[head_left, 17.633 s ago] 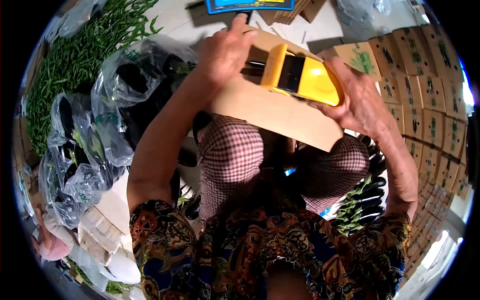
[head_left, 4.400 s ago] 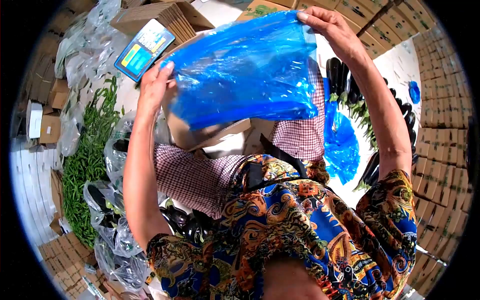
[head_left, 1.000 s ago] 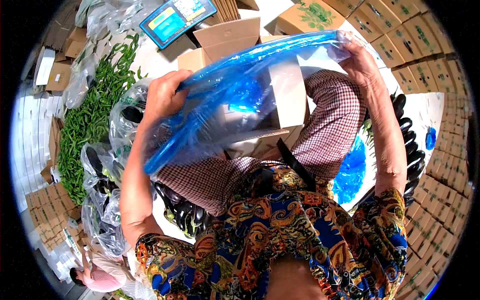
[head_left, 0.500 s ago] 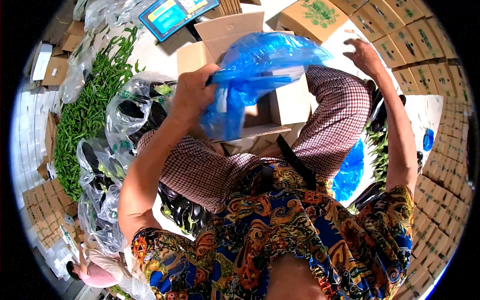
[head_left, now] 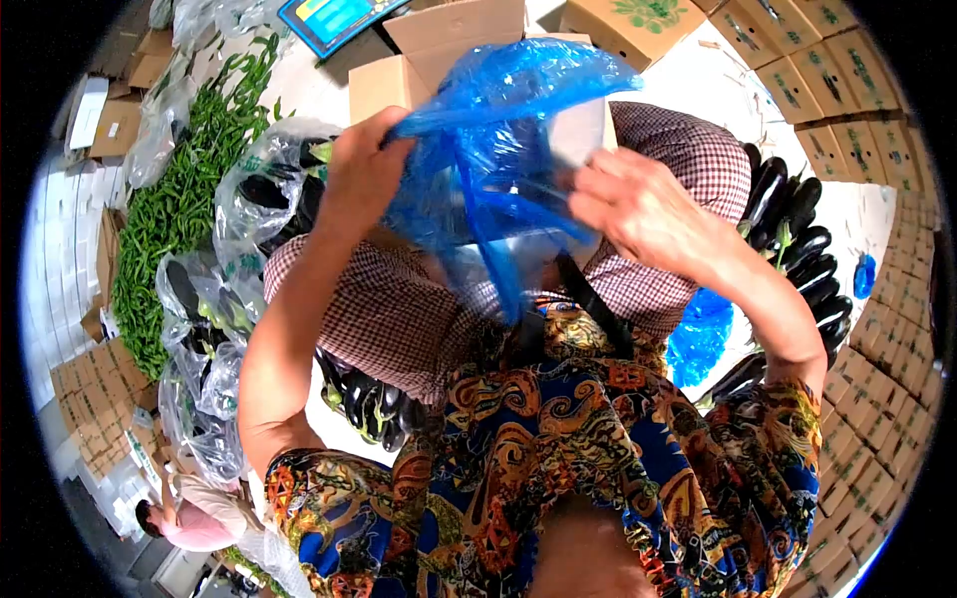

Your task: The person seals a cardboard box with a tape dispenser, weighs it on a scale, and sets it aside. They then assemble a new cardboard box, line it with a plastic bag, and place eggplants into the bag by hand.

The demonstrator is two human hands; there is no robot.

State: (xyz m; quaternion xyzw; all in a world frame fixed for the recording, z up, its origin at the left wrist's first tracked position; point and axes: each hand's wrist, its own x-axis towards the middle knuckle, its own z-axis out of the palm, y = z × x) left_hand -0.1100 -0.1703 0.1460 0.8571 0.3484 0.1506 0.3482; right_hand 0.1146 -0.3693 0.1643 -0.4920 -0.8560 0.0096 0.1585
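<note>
A thin blue plastic bag (head_left: 478,149) hangs spread between my hands, above an open cardboard box (head_left: 454,40) that stands between my knees. At the bag's left edge, my left hand (head_left: 364,174) grips the plastic with closed fingers. My right hand (head_left: 633,204) is at the bag's right side, its fingers pinched together on the film. The bag covers much of the box's opening, and its lower part hangs toward my lap.
Green peppers (head_left: 189,219) and bagged eggplants (head_left: 264,194) lie to the left. Loose eggplants (head_left: 797,224) and blue plastic (head_left: 700,339) are on the right. A scale display (head_left: 334,20) stands behind; stacked cartons (head_left: 867,399) line the right. Another person (head_left: 199,523) is at lower left.
My right hand has come in from the upper right to the bag's right side and closed on it. The bag is more spread and hangs lower toward my lap.
</note>
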